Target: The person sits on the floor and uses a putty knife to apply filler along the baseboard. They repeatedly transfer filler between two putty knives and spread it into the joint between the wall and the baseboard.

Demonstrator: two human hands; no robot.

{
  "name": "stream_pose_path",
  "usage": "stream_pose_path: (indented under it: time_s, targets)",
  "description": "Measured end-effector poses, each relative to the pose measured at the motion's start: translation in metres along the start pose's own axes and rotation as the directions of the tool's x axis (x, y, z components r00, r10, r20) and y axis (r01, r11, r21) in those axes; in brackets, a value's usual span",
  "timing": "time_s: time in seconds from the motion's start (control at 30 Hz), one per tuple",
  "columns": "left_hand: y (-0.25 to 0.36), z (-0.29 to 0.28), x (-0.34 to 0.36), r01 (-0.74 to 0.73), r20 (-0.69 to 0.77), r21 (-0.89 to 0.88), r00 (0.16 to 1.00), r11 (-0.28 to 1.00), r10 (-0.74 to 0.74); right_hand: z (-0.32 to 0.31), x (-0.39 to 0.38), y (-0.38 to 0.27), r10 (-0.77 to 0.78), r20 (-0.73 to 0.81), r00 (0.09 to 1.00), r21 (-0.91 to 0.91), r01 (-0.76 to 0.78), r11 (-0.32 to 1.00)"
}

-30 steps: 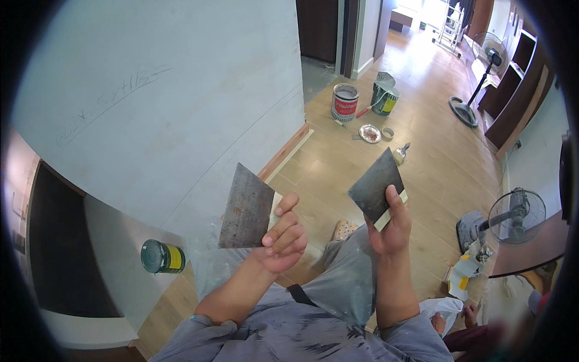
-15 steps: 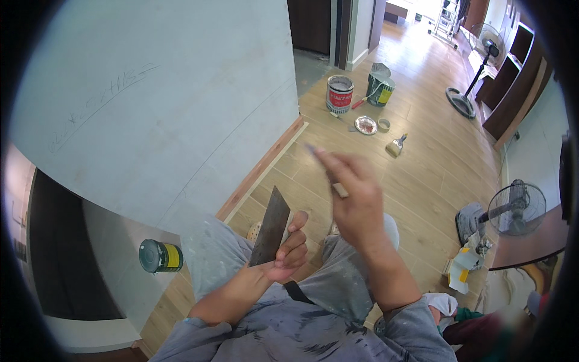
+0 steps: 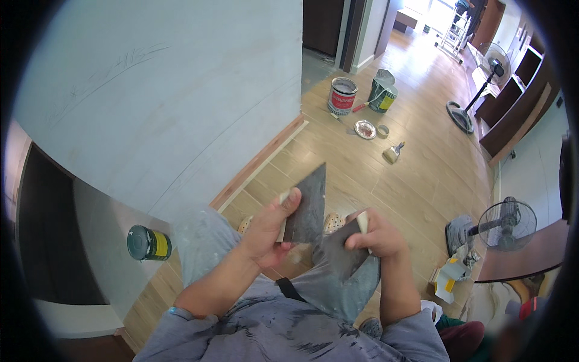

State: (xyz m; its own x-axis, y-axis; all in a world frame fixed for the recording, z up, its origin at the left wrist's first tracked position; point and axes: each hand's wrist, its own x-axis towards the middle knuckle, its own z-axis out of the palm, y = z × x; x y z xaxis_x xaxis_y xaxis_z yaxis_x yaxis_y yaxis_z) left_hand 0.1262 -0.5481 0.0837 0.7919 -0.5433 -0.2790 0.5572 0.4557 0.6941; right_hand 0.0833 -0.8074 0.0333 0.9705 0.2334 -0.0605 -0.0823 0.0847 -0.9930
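Note:
My left hand (image 3: pixel 269 226) is closed round the pale back edge of a putty knife with a wide grey metal blade (image 3: pixel 306 208), its pointed corner tilted up and away. In my right hand (image 3: pixel 381 234) a second putty knife is gripped by its cream handle (image 3: pixel 362 222). That knife's grey blade (image 3: pixel 345 250) slants down toward the left, slightly blurred. The two blades are close together above my lap; I cannot tell whether they touch.
On the floor ahead stand an open red-and-white can (image 3: pixel 342 96), a green can (image 3: pixel 382 93), a round lid (image 3: pixel 365 130), a tape roll (image 3: pixel 383 130) and a paintbrush (image 3: pixel 394 152). A pale wall (image 3: pixel 169 102) rises at left, beside another can (image 3: pixel 148 243). Fans (image 3: pixel 508 225) stand at right.
My right hand has come down and toward me; its putty knife blade now shows beside the other. My left hand has moved slightly up and turned its blade to the right.

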Motion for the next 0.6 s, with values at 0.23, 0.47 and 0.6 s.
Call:
stream_pose_path:
  time_s: [0.23,0.47,0.6]
  targets:
    - [-0.010,-0.001,0.010,-0.549,-0.201,0.389,0.733,0.740,0.650,0.028,-0.004,-0.035,-0.182,-0.463,0.868,0.271,0.334,0.903]
    - [-0.033,-0.006,-0.011,-0.549,0.079,0.682,0.712,0.483,0.698,0.048,0.001,-0.048,-0.235,-0.465,0.854,0.118,0.322,0.939]
    - [-0.029,-0.008,-0.018,-0.386,-0.147,0.597,0.809,0.704,0.568,0.039,0.004,-0.042,-0.363,-0.606,0.708,0.175,0.564,0.807]
